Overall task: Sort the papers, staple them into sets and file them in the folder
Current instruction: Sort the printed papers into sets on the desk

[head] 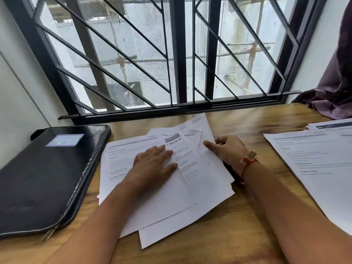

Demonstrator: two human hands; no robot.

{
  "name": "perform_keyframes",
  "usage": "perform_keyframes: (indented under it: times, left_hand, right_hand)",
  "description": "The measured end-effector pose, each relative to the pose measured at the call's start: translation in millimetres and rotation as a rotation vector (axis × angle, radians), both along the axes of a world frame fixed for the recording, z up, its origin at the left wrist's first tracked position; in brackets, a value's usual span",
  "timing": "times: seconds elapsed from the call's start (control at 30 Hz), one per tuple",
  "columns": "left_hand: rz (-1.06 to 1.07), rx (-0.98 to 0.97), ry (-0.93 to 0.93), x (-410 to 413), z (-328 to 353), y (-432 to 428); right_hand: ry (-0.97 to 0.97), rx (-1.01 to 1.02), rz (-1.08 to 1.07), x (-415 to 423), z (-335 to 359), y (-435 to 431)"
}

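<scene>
Head cam: left hand [152, 164] flat, fingers spread, pressing loose paper stack [200, 187] on wooden desk [238, 225]. Right hand [226, 149] pinches stack's right edge, thumb on top. Black zip folder [47, 178] lies left of both hands; second paper pile [314, 159] to right.

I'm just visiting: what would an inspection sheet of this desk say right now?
Surface: wooden table, bare in places.
Job's things: fanned loose papers in the centre; second paper stack at right; closed black zip folder at left; no stapler seen.
Clutter: nothing seen.
Grippers: left hand flat on the papers; right hand pinching a sheet's edge.
Cables: nothing seen.
Surroundings: barred window, purple curtain.
</scene>
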State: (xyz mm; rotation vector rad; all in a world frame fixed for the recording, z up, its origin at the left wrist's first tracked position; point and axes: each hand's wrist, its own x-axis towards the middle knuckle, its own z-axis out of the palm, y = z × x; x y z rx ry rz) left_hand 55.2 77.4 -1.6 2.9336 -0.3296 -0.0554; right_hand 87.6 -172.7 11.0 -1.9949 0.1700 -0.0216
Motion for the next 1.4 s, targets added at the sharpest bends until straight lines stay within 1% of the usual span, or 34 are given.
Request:
perform_keyframes:
  times: [0.17, 0.2, 0.23, 0.33, 0.43, 0.5, 0.57, 0.63, 0.8, 1.0, 1.13, 1.27, 1.4]
  left_hand:
    - [-0.002, -0.013, -0.004, -1, 1, -1]
    - [-0.003, -0.013, -0.003, -2, 1, -1]
    - [-0.004, -0.012, -0.002, -2, 2, -1]
    - [-0.007, -0.014, -0.005, -3, 2, -1]
    - [-0.008, -0.009, -0.003, -3, 3, -2]
    - [-0.008, -0.013, -0.001, -3, 3, -2]
    - [-0.009, -0.010, -0.007, -3, 2, -1]
    - [-0.013, 0.002, -0.013, -2, 2, -1]
    - [-0.022, 0.002, -0.018, -3, 2, -2]
    - [-0.011, 0.036, -0.024, -1, 0, -4]
    - [-0.019, 0.042, -0.018, -1, 0, -4]
    - [-0.018, 0.058, -0.013, 0, 1, -4]
    - [-0.020, 0.054, -0.013, -2, 3, -5]
  right_hand:
    - [0.002, 0.032, -0.032, 11, -6, -10]
    - [-0.005, -0.007, -0.043, 12, -7, -13]
    - [-0.023, -0.091, -0.056, 13, -6, -16]
    - [-0.138, -0.404, -0.130, 9, 0, -22]
    - [-0.302, -0.519, -0.247, 8, 4, -27]
    - [-0.458, -0.535, -0.332, 10, 6, -31]
    - [-0.634, -0.502, -0.421, 11, 8, -36]
    - [-0.767, -0.414, -0.511, 11, 14, -42]
    - [-0.947, -0.115, -0.617, 10, 29, -51]
    - [-0.968, 0.098, -0.704, 3, 48, -53]
    - [-0.887, 0.127, -0.711, 9, 49, -61]
    - [-0.841, 0.169, -0.792, 15, 43, -71]
    - [-0.789, 0.186, -0.825, 20, 40, -78]
